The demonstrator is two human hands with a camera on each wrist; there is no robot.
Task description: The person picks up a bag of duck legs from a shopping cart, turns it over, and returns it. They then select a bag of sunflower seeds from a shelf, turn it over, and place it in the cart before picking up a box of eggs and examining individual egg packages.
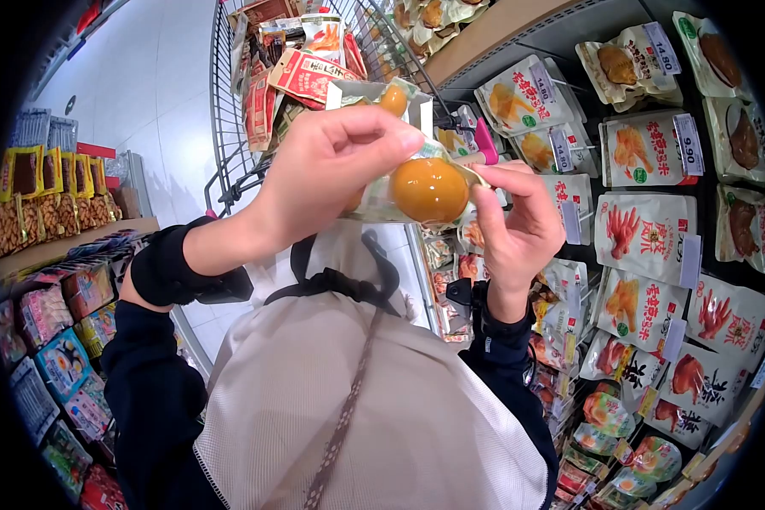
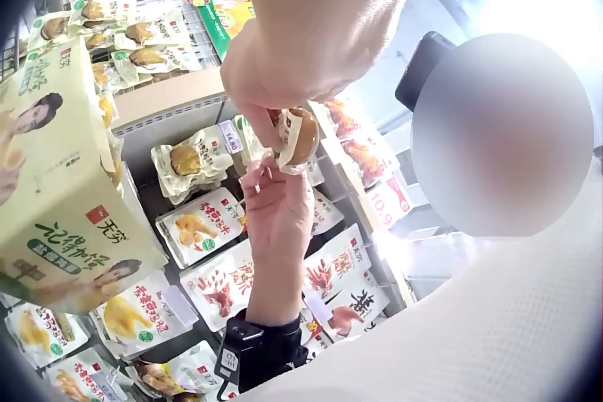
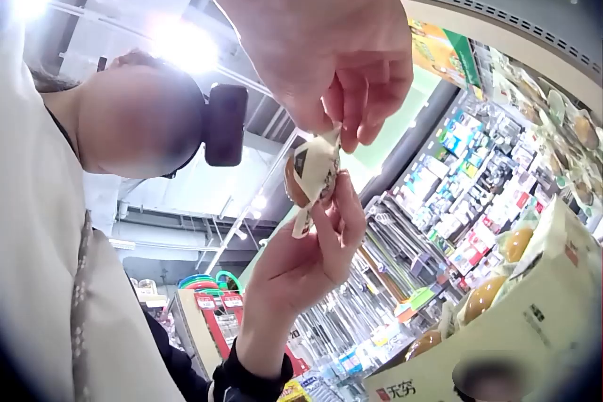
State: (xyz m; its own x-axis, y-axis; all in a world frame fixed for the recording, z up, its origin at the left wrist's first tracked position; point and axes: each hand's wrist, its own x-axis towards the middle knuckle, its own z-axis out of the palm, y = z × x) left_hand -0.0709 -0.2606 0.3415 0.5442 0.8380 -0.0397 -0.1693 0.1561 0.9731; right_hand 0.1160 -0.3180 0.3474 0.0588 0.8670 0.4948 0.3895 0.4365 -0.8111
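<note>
Both hands hold one small clear packet with a brown-orange egg [image 1: 429, 189] inside, raised in front of the chest. My left hand [image 1: 397, 151] pinches the packet's top edge from the left, thumb and fingers curled over it. My right hand [image 1: 487, 185] pinches its right side with thumb and fingertips. The left wrist view shows the egg packet [image 2: 300, 136] between the left hand [image 2: 273, 105] above and the right hand [image 2: 268, 171] below. In the right wrist view the egg packet [image 3: 311, 171] hangs under the right hand [image 3: 344, 133], with the left hand [image 3: 332, 202] reaching up to it.
A wire shopping cart [image 1: 229, 127] full of red snack packets stands just ahead. A pale yellow-green egg box [image 2: 57, 185] sits close by. Hanging snack packets with price tags [image 1: 646, 229] fill the rack on the right. Low shelves of snacks [image 1: 51, 323] line the left.
</note>
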